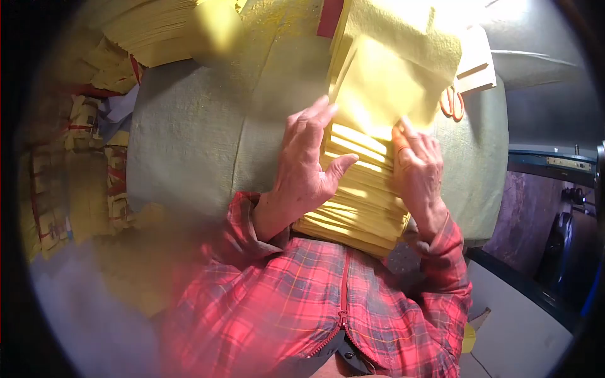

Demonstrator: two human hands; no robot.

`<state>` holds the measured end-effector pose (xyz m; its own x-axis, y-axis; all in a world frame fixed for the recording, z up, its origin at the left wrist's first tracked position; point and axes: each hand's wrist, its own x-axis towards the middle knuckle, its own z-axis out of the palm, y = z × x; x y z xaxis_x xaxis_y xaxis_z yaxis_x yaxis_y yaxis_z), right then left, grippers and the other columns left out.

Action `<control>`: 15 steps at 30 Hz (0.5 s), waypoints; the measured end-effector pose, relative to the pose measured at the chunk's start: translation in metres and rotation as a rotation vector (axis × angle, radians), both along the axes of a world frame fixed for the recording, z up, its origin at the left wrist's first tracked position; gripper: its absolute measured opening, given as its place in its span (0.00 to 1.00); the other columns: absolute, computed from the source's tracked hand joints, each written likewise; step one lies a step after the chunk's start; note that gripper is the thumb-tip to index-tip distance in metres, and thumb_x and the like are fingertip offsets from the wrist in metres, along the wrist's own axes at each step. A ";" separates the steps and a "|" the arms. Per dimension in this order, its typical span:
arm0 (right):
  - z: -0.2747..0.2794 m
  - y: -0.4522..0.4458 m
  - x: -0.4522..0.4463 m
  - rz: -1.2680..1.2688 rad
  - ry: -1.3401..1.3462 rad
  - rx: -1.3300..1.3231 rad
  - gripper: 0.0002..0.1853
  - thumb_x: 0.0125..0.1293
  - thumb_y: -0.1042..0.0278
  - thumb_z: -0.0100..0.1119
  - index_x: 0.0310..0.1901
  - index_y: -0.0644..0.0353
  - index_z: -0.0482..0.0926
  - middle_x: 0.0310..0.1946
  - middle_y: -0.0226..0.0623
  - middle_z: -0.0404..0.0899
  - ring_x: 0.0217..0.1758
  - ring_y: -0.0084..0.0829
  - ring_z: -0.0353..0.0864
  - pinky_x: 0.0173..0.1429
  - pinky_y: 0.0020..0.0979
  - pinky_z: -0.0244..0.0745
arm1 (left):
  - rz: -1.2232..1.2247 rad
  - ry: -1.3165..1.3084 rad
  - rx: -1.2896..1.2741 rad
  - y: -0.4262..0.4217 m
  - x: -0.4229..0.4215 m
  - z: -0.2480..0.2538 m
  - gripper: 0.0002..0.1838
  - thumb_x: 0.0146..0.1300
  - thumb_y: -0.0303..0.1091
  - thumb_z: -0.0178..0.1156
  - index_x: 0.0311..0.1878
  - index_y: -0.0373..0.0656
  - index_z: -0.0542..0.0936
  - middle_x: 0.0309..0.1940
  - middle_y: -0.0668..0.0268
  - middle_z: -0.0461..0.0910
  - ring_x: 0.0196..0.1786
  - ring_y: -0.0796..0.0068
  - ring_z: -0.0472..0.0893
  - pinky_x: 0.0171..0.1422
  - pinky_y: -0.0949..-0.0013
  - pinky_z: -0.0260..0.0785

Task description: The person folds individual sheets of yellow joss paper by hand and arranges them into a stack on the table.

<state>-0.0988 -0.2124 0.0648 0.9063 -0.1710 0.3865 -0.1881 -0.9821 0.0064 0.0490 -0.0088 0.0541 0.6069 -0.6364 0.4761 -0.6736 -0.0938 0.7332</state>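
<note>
A thick stack of yellow paper [359, 217] lies in front of my body, its near edges fanned in several layers. Upper sheets of yellow paper [387, 82] extend away from me on the table. My left hand [305, 160] is open at the stack's left edge, thumb spread over the layered edges. On the right side, my right hand [416, 160] has thumb and forefinger close together at the paper's edge, the other fingers bent. An orange covering [399, 138] shows on one of its digits. Its exact hold on the sheets is partly hidden.
Orange-handled scissors [452, 104] lie right of the stack on the cloth-covered table [189, 135]. A pale block of paper [476, 63] is behind them. More yellow paper [157, 31] is piled at the far left, with tied bundles [75, 170] below. Glare and blur hide some areas.
</note>
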 end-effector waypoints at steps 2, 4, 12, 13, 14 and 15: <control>0.010 0.004 -0.003 -0.018 0.134 0.113 0.15 0.69 0.71 0.70 0.56 0.65 0.90 0.66 0.47 0.86 0.59 0.47 0.87 0.66 0.43 0.81 | 0.011 -0.034 -0.026 -0.006 0.003 0.005 0.43 0.65 0.39 0.79 0.78 0.35 0.70 0.72 0.44 0.77 0.70 0.43 0.76 0.78 0.49 0.68; 0.022 -0.004 0.005 -0.035 0.221 0.377 0.16 0.70 0.69 0.71 0.57 0.65 0.90 0.65 0.49 0.87 0.59 0.49 0.87 0.68 0.44 0.81 | -0.003 -0.026 -0.023 -0.011 0.005 0.004 0.43 0.65 0.39 0.79 0.78 0.34 0.70 0.71 0.44 0.77 0.70 0.43 0.77 0.78 0.49 0.68; 0.013 -0.009 0.020 0.063 0.230 0.349 0.19 0.73 0.59 0.71 0.58 0.63 0.89 0.70 0.53 0.82 0.63 0.52 0.84 0.70 0.47 0.79 | 0.012 0.027 0.012 -0.006 0.001 -0.001 0.41 0.65 0.37 0.78 0.77 0.34 0.70 0.70 0.45 0.78 0.69 0.43 0.77 0.76 0.49 0.70; 0.009 -0.010 0.018 0.086 0.314 0.412 0.20 0.74 0.59 0.70 0.59 0.64 0.88 0.71 0.54 0.80 0.65 0.52 0.83 0.70 0.47 0.79 | 0.011 0.010 0.003 -0.009 0.003 0.002 0.41 0.65 0.37 0.78 0.77 0.34 0.70 0.70 0.45 0.78 0.69 0.43 0.77 0.76 0.49 0.70; 0.009 -0.009 0.021 0.090 0.314 0.414 0.20 0.74 0.59 0.70 0.59 0.64 0.88 0.71 0.54 0.80 0.65 0.52 0.83 0.70 0.47 0.79 | 0.010 -0.009 -0.008 -0.011 0.005 0.003 0.41 0.66 0.37 0.78 0.77 0.34 0.70 0.69 0.45 0.78 0.68 0.43 0.78 0.75 0.50 0.70; 0.010 -0.008 0.025 0.073 0.214 0.394 0.22 0.73 0.58 0.71 0.60 0.65 0.87 0.72 0.56 0.79 0.67 0.54 0.81 0.71 0.48 0.78 | 0.011 -0.008 -0.006 -0.013 0.007 0.002 0.41 0.66 0.37 0.78 0.77 0.34 0.70 0.69 0.45 0.78 0.68 0.43 0.78 0.75 0.50 0.70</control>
<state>-0.0741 -0.2204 0.0744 0.9737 -0.2007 0.1077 -0.1537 -0.9279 -0.3396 0.0563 -0.0219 0.0565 0.6098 -0.6271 0.4848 -0.6784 -0.0966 0.7283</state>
